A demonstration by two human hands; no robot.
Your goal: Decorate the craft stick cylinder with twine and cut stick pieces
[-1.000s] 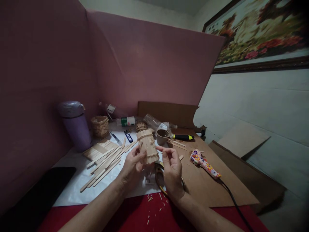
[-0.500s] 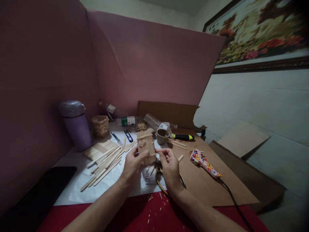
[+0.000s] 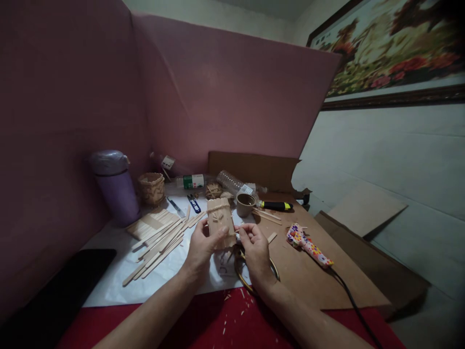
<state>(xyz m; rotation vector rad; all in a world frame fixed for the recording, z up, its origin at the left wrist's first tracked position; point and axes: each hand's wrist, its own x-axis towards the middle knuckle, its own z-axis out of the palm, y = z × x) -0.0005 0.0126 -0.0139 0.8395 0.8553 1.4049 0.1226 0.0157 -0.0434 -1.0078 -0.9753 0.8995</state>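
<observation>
My left hand (image 3: pixel 204 247) is wrapped round the lower left side of a small craft-stick container (image 3: pixel 220 218). The container has a scalloped rim, a twisted band under it and a little leaf-shaped decoration on the side facing me. Close beside its right edge, my right hand (image 3: pixel 252 242) has thumb and forefinger pinched together. Whatever small thing sits in that pinch is too tiny to make out. Gold-coloured scissor handles (image 3: pixel 241 277) lie beneath my right hand, partly covered by it.
Loose craft sticks (image 3: pixel 160 249) spread over white paper at left, near a purple tumbler (image 3: pixel 118 194) and another craft-stick container (image 3: pixel 151 189). Behind are a grey cup (image 3: pixel 245 208), a utility knife (image 3: pixel 276 206) and plastic bottles (image 3: pixel 230 182). A flowered glue gun (image 3: pixel 308 247) with its cord rests on cardboard at right.
The craft-stick container has turned in my left hand, so its decorated side faces me more squarely. My right hand has stayed almost in place, still pinching.
</observation>
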